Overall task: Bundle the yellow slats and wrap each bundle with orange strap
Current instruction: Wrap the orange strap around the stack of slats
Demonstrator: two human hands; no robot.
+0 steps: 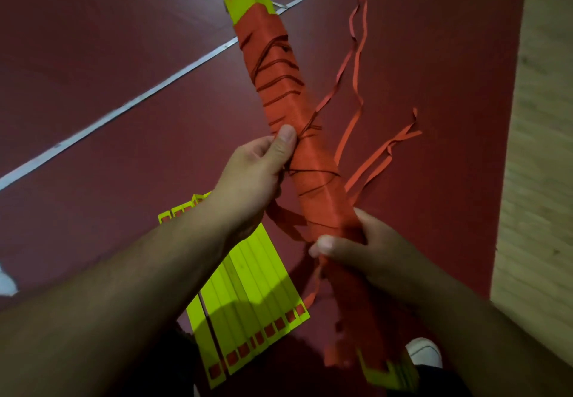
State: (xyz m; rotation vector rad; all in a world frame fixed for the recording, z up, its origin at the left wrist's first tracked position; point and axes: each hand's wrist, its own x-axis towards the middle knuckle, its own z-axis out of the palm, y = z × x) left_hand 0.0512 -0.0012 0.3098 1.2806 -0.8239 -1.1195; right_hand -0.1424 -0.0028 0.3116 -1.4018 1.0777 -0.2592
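Bundle [313, 155] clasped in our left hand [248, 179] and right hand [375, 251]; we keep orange strap [347, 136] taut, overlapping each turn.

Bundle of yellow slats [279, 65]: held off the floor, slanting from far centre to near right. Orange strap [319, 161] covers almost its whole length in uneven, overlapping turns; bare yellow shows only at both ends. Left hand [251, 179] grips its middle, right hand [372, 251] its near part. Loose lengths of strap trail right. Loose slats [257, 288] lie flat, side by side, near left, apparently about ten, partly hidden.
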